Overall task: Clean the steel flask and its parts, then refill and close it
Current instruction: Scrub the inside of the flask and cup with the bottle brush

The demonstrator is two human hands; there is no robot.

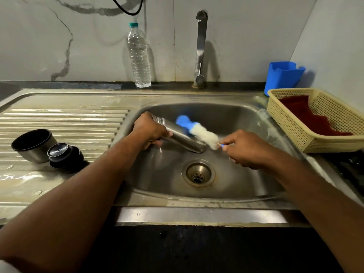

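Observation:
The steel flask (pixel 181 134) lies tilted over the sink basin (pixel 226 119), its threaded mouth up at the left. My left hand (pixel 148 131) grips it near the mouth. My right hand (pixel 246 147) pinches the thin handle of a bottle brush (pixel 199 131) with white bristles and a blue tip; the blurred brush lies across the flask's outer wall. On the draining board at the left stand the flask's steel cup (pixel 33 145), open side up, and its black stopper (pixel 65 154).
A clear water bottle (pixel 138 56) stands behind the sink beside the tap (pixel 201 48), which is not running. A cream basket (pixel 315 119) holding a red cloth and a blue holder (pixel 282 77) sit at the right. The drain (pixel 198 173) is open.

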